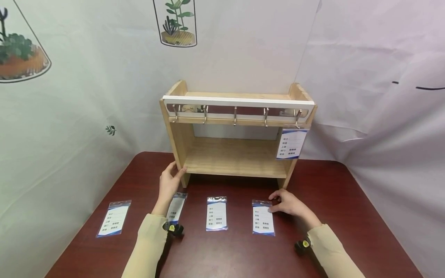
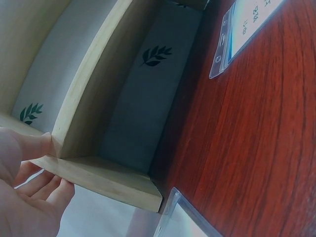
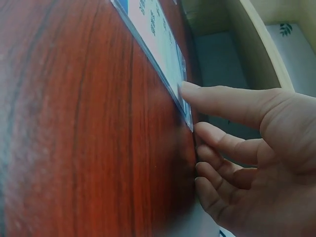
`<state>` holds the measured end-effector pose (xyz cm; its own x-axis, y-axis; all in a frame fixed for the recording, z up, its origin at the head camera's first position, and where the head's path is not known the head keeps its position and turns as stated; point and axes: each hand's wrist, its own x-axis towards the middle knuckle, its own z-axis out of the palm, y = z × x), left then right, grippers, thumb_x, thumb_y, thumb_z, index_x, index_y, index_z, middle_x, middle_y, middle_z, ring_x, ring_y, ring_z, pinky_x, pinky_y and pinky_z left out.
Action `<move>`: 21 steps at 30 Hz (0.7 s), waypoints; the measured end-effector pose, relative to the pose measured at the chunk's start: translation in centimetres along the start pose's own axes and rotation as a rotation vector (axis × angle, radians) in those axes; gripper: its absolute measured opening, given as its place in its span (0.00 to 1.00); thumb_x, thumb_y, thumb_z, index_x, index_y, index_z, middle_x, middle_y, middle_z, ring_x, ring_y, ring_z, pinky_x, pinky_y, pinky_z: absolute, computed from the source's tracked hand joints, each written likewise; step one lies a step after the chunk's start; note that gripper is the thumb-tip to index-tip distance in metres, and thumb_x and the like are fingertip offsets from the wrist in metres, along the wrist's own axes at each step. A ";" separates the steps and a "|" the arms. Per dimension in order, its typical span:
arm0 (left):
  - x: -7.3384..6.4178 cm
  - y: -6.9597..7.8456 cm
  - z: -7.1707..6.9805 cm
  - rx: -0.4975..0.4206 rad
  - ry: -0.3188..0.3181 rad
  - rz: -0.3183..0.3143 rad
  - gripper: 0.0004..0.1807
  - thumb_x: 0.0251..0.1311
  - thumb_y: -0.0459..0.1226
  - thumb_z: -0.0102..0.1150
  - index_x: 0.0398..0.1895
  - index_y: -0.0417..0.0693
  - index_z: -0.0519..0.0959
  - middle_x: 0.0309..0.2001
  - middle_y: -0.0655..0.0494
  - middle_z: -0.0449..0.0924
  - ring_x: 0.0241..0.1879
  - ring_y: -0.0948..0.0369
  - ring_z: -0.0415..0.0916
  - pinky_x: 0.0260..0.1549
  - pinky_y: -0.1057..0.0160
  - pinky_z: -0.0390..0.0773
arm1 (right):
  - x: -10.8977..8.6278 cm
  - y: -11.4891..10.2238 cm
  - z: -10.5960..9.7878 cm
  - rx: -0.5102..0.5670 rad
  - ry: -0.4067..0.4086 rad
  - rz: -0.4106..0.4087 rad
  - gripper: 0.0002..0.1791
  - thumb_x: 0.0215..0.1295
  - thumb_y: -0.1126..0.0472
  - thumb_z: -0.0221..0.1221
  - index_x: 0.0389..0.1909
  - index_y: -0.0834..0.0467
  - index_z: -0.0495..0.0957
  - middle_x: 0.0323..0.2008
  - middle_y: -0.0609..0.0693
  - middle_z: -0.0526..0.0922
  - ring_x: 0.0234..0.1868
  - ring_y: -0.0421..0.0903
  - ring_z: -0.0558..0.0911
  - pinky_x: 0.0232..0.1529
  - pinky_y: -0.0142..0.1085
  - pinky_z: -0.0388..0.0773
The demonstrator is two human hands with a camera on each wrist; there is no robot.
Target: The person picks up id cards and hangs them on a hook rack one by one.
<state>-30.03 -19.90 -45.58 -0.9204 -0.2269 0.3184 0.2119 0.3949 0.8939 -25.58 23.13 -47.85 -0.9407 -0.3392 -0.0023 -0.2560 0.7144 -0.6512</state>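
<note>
A small wooden shelf unit (image 1: 236, 170) with a row of metal hooks stands on the table. My left hand (image 1: 169, 183) grips the lower left side of the shelf, thumb at the front and fingers round the outer face of the side panel (image 2: 111, 180). My right hand (image 1: 290, 202) is at the upper right corner of a clear-sleeved name badge (image 1: 263, 220) lying on the table. In the right wrist view the thumb (image 3: 222, 101) touches the badge's edge, and the other fingers are bent beside its corner, apart from the thumb. Another name badge (image 1: 292, 143) hangs from the rightmost hook.
Three more badges lie in the row: a middle badge (image 1: 216, 214), one badge (image 1: 176, 208) partly behind my left forearm, and a far-left badge (image 1: 114, 219). The dark red table (image 1: 229, 258) meets a pale printed cloth (image 1: 87, 96) behind the shelf.
</note>
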 end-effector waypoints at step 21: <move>-0.1 0.0 -0.1 -0.002 -0.006 -0.011 0.27 0.66 0.41 0.66 0.65 0.40 0.76 0.56 0.39 0.81 0.55 0.47 0.80 0.50 0.45 0.82 | 0.1 -0.2 -0.1 0.028 -0.055 0.017 0.17 0.46 0.66 0.76 0.36 0.63 0.81 0.33 0.49 0.79 0.37 0.45 0.75 0.42 0.39 0.75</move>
<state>-29.95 -19.93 -45.57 -0.9247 -0.2255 0.3068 0.2026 0.3907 0.8980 -25.64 23.04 -47.67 -0.9310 -0.3609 -0.0552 -0.2330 0.7036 -0.6713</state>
